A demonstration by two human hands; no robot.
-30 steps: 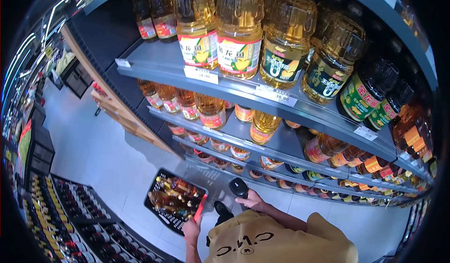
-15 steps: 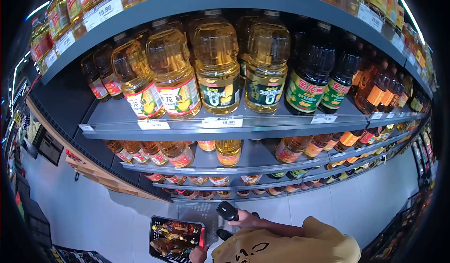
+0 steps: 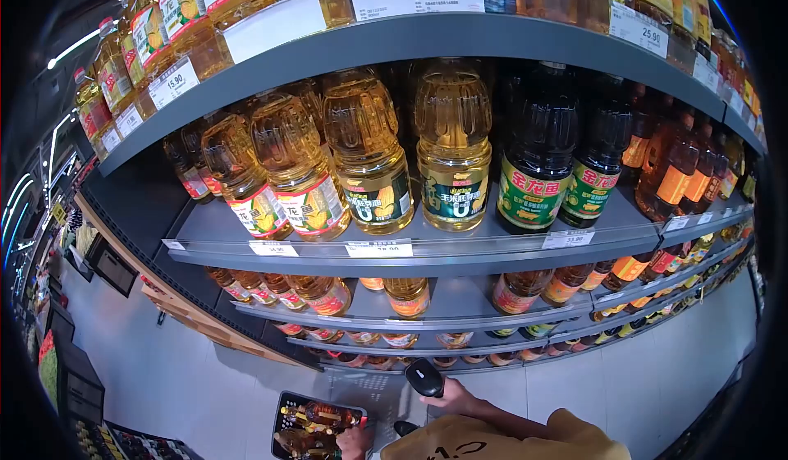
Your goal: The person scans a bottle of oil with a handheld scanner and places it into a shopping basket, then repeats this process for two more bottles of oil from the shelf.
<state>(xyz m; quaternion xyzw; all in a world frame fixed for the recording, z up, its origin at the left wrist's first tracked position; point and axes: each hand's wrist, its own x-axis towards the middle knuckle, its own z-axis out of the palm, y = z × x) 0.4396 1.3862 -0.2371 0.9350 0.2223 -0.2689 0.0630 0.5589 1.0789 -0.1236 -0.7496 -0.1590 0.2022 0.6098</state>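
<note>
My right hand [image 3: 453,398] is wrapped round a black handheld device [image 3: 423,376] with a rounded head, held below the shelves. Lower left, my left hand [image 3: 354,441] is closed at the right side of a dark basket [image 3: 283,411], on its red handle [image 3: 362,420]. Several oil bottles [image 3: 322,415] lie inside the basket. Above the hands, a grey shelf [image 3: 460,253] bears golden oil bottles [image 3: 454,144] and dark bottles with green labels [image 3: 533,193]. Neither hand touches the shelved bottles.
An upper shelf [image 3: 460,37] carries more bottles and price tags. Lower shelves [image 3: 460,324] also hold bottles. The pale tiled floor [image 3: 230,386] lies around the basket. A wooden-edged display side [image 3: 205,329] stands at the left, with more racks [image 3: 78,378] beyond.
The view has shifted, so the shelves appear lower and more of the upper shelf shows. Both hands, the device and the basket appear slightly further right; the device is still held.
</note>
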